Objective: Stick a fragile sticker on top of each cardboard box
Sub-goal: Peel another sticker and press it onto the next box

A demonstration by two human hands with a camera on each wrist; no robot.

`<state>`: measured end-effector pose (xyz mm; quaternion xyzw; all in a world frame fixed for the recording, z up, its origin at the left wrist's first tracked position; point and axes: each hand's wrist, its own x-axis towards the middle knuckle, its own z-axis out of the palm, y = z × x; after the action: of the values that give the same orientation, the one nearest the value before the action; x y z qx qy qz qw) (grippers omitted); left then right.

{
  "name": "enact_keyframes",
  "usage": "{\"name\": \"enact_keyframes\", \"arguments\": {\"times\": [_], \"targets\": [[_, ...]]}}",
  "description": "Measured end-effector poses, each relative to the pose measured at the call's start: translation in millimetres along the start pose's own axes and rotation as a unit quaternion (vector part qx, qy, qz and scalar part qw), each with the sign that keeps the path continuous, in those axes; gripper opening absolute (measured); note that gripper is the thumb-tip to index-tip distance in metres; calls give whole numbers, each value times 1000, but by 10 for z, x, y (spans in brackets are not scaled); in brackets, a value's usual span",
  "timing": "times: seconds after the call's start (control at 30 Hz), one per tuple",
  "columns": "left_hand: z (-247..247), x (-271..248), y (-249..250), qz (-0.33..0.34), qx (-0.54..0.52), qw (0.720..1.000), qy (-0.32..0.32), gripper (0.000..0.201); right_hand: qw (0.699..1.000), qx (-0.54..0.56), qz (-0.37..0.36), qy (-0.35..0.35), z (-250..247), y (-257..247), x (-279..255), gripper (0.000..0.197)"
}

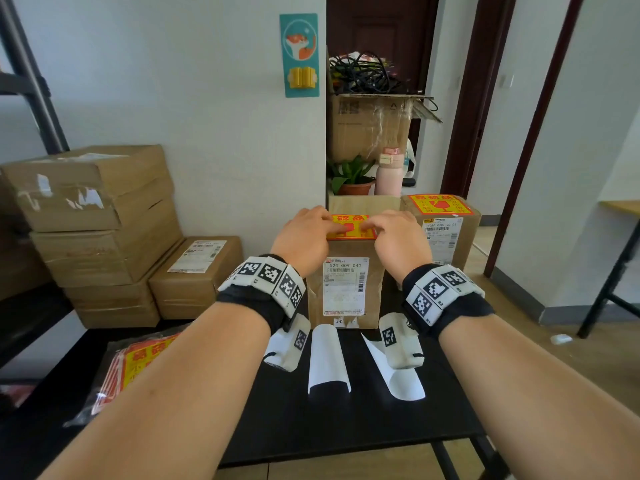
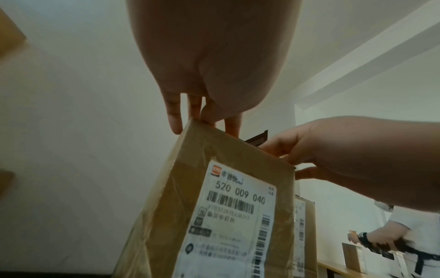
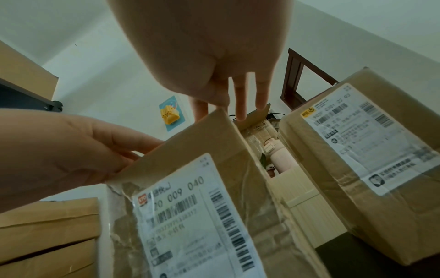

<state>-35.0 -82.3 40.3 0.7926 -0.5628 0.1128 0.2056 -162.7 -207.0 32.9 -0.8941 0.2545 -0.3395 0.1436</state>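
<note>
Nearest the front edge of the black table [image 1: 346, 427] lie two curled white backing sheets [image 1: 327, 362], and toward the front left corner a bag of spare stickers [image 1: 131, 368], partly hidden by the left forearm. Just behind the sheets stands the tall box [image 1: 346, 292], upright, its shipping label [image 1: 344, 285] facing the person.

On its top lies the fragile sticker [image 1: 349, 228], red and yellow; only its middle strip shows in the head view, the rest being covered by fingers. The left hand [image 1: 304, 237] presses the sticker's left part with fingers laid nearly flat, and the right hand [image 1: 398, 237] presses the right part the same way, both hands spread and gripping nothing.

The wrist views look up from below, so the box top and the sticker are out of sight there. The left wrist view shows the left fingertips [image 2: 176, 124] reaching over the top edge and the right thumb below the rim at the far corner (a detail the head view hides).

At the table's right side, a second box [image 1: 446, 233] already wears its own sticker [image 1: 440, 204]. Beyond it stand a pink bottle [image 1: 389, 174] and a potted plant [image 1: 349, 174], small and partly blocked. More boxes [image 1: 97, 216] are stacked by the wall to the left.
</note>
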Motion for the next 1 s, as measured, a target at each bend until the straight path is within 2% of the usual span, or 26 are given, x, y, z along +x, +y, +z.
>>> {"name": "enact_keyframes", "arguments": {"times": [0.17,0.3,0.43,0.5,0.6,0.67,0.73,0.87,1.0], "targets": [[68,-29,-87,-14,-60,997,50,47,999,42,28,-8,-20,23,-37,43],[-6,-92,-62,-26,-90,989,113,44,996,68,35,51,-45,-28,-107,34],[-65,-123,-22,-40,-80,993,79,42,993,91,44,53,-13,-39,-186,27],[-83,-150,14,-63,-80,990,95,39,991,99,50,73,-22,-31,-210,27],[-93,-173,43,-146,-110,975,130,31,985,110,95,87,-42,1,-272,23],[-65,-153,42,-213,-132,963,102,34,984,119,119,66,-42,26,-312,22],[-10,-120,35,-247,-161,952,76,33,982,136,124,41,-34,48,-328,20],[60,-46,72,-259,-182,945,88,24,978,159,130,40,-41,76,-308,12],[129,36,164,-230,-200,948,94,27,982,131,132,27,-84,136,-250,23]]}}
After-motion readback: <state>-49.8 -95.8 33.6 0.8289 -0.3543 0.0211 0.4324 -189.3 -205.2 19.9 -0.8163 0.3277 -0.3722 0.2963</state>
